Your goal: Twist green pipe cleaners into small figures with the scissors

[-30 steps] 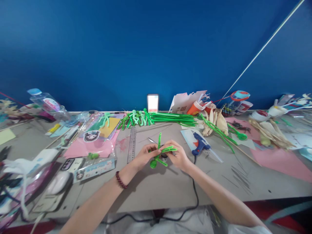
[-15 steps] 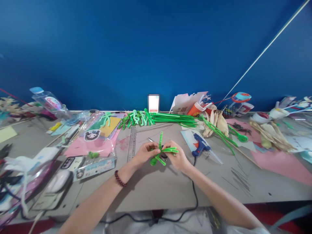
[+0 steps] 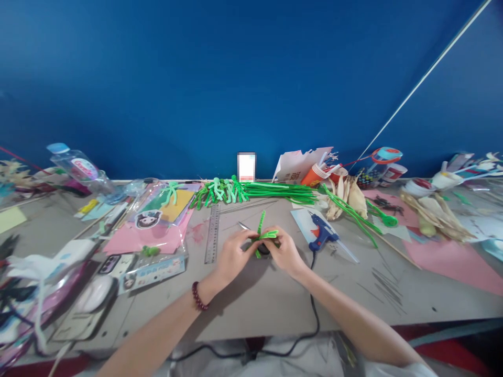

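Between my fingertips is a green pipe-cleaner figure [image 3: 262, 222], one fuzzy arm pointing up and others toward the right; its lower part is largely hidden by my hands. My left hand [image 3: 234, 257] pinches it from the left, and my right hand [image 3: 286, 254] pinches it from the right, the two sets of fingers nearly meeting. Just under them a small dark round object [image 3: 264, 249] shows on the table. Behind my hands lie a bundle of green pipe cleaners [image 3: 281, 191] and several bent green pieces [image 3: 223, 189].
A blue glue gun [image 3: 323, 233] lies right of my hands, its cord [image 3: 315, 309] running down over the table's front edge. A steel ruler [image 3: 212, 233] and a plastic bag of coloured sheets [image 3: 151, 222] lie left. Dried husks [image 3: 346, 199], paper cups [image 3: 313, 176] and a bottle [image 3: 84, 167] stand behind.
My left hand has turned and shifted right, closer to my right hand. The pipe-cleaner figure has rotated, and its round lower end is now covered by my fingers.
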